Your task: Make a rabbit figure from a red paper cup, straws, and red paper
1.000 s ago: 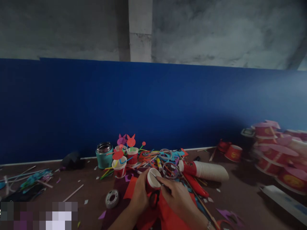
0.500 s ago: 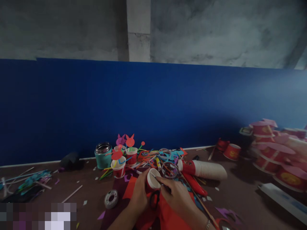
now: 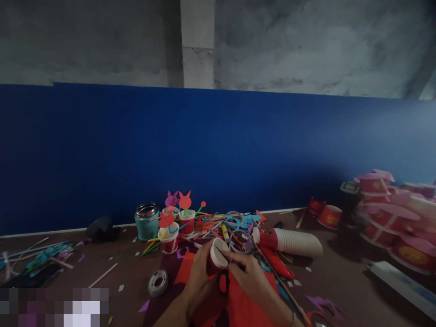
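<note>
My left hand (image 3: 200,268) wraps round the side of a red and white paper cup (image 3: 218,253), which is tilted with its open mouth facing me. My right hand (image 3: 247,272) pinches black-handled scissors (image 3: 224,282); a slim metal blade reaches into the cup's mouth, and one black handle loop shows below the cup. The blade's tip inside the cup is hard to make out. Under both hands lies red paper (image 3: 250,302). Just beyond the cup are loose coloured strips and a roll of clear tape (image 3: 241,242).
Cups with paper animal figures (image 3: 168,238) stand left of centre beside a teal jar (image 3: 147,225). A white tape roll (image 3: 158,283) lies left of my hands. Stacked paper cups (image 3: 293,241) lie to the right, and red-pink cup pieces (image 3: 391,222) pile up farther right.
The cup has tipped slightly more toward the right hand and risen a little. My right fingers and the scissors have shifted slightly, with the blade still in the cup.
</note>
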The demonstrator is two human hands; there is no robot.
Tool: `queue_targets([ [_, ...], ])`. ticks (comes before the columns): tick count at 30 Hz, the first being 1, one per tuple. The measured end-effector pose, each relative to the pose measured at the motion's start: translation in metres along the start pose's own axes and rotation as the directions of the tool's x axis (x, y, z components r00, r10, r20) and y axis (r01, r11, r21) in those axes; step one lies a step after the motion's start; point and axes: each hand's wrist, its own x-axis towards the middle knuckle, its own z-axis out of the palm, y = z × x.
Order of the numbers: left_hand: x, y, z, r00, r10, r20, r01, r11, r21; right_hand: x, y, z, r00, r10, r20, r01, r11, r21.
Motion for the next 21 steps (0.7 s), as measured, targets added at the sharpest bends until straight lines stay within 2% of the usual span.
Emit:
queue_targets([
  [2,0.001,-0.001,0.000,1.000,0.002,0.001,-0.002,1.000,0.018,0.002,0.002,0.001,1.000,-0.029,-0.009,0.029,1.000,-0.004],
  [5,0.001,-0.002,0.000,1.000,-0.010,0.002,0.010,0.997,0.078,-0.003,-0.004,-0.003,0.996,-0.090,-0.017,0.085,0.977,-0.197],
  [9,-0.001,-0.003,0.002,0.999,0.036,0.015,-0.037,0.991,0.128,-0.013,-0.016,-0.010,0.973,-0.230,0.014,0.202,0.823,-0.531],
  [11,-0.003,-0.004,0.003,0.998,0.064,0.019,-0.066,0.987,0.148,-0.013,-0.017,-0.011,0.975,-0.222,0.017,0.196,0.823,-0.533],
  [14,-0.007,-0.005,0.007,0.995,0.089,0.038,-0.094,0.978,0.183,-0.006,-0.012,-0.008,0.989,-0.142,0.028,0.144,0.941,-0.305],
  [16,-0.009,-0.005,0.009,0.994,0.096,0.055,-0.105,0.974,0.199,-0.002,-0.009,-0.007,0.993,-0.112,0.023,0.114,0.971,-0.212],
  [18,-0.008,-0.004,0.011,0.994,0.096,0.048,-0.104,0.972,0.211,-0.004,-0.011,-0.008,0.989,-0.147,0.002,0.141,0.944,-0.298],
  [21,-0.004,-0.004,0.008,0.997,0.076,-0.004,-0.074,0.974,0.213,-0.010,-0.018,-0.013,0.972,-0.232,0.018,0.210,0.842,-0.497],
])
